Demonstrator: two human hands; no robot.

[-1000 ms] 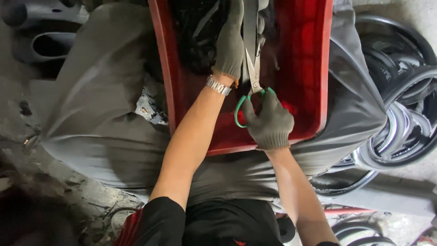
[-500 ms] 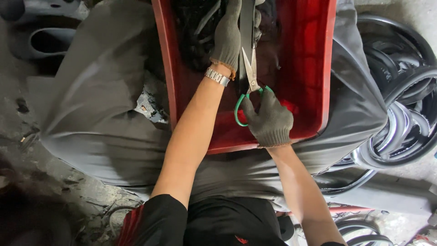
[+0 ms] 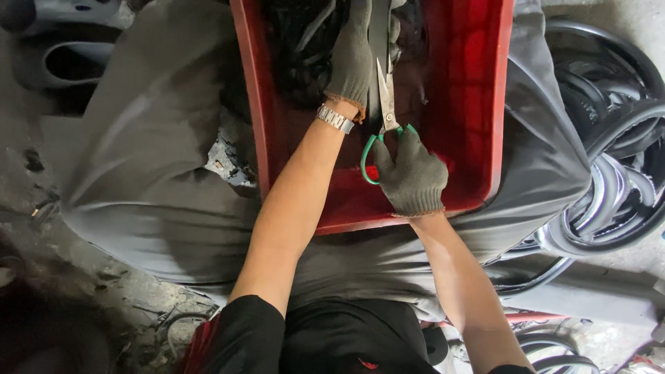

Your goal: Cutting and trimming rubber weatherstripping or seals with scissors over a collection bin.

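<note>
**Scissors at a dark strip, over a red tray**

The right hand point(image 3: 413, 176), in a grey knit glove, is closed through the green handles of a pair of scissors point(image 3: 385, 111). The blades point away from the person and stand slightly parted along a dark strip point(image 3: 378, 31), so the cut runs lengthwise up the strip rather than across it.

The left hand point(image 3: 352, 55), also gloved, with a metal wristwatch point(image 3: 335, 119) just below the cuff, is closed around the same strip just beside the blades. That grip seems meant to keep the strip taut and steady where the scissors bite.

Both hands work inside a red plastic tray point(image 3: 485, 104), which rests on grey cloth point(image 3: 152, 138) spread over the person's lap. The tray's far end holds a tangle of dark scraps point(image 3: 298, 48), so offcuts likely drop there instead of on the floor.

To the right, on the concrete floor point(image 3: 609, 21), lies a heap of dark curved hoops point(image 3: 609, 180). At the upper left sits a grey moulded part point(image 3: 69, 62) with an oval opening.
</note>
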